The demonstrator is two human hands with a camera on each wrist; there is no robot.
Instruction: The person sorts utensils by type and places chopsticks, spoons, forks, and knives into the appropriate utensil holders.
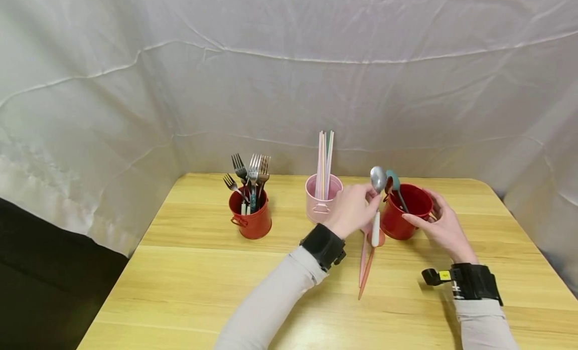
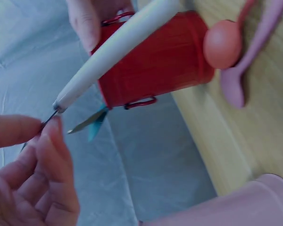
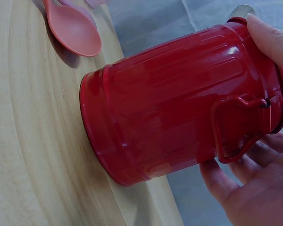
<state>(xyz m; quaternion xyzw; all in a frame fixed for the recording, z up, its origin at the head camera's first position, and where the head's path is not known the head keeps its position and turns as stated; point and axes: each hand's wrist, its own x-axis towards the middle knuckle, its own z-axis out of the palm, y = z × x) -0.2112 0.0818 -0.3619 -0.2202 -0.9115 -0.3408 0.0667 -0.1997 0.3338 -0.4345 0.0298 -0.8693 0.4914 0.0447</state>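
My left hand [image 1: 354, 209] pinches a metal spoon [image 1: 378, 178] by its neck, bowl up. The spoon's white handle [image 2: 118, 52] hangs down in front of a red bucket [image 1: 399, 223]. With thumb and fingers on either side of its rim, my right hand [image 1: 444, 228] holds that bucket, which stands upright on the table. A teal spoon [image 1: 394, 182] and a dark reddish spoon [image 1: 388, 185] lean inside it. Flat on the wood beside the bucket lie an orange spoon [image 3: 75, 35] and a pink spoon [image 2: 233, 87].
Left of my left hand stands a pink bucket [image 1: 317, 209] with several pale chopsticks [image 1: 325, 164]. Farther left, another red bucket [image 1: 255, 225] holds several forks [image 1: 254, 169]. A grey cloth [image 1: 289, 99] hangs behind the table [image 1: 189, 280].
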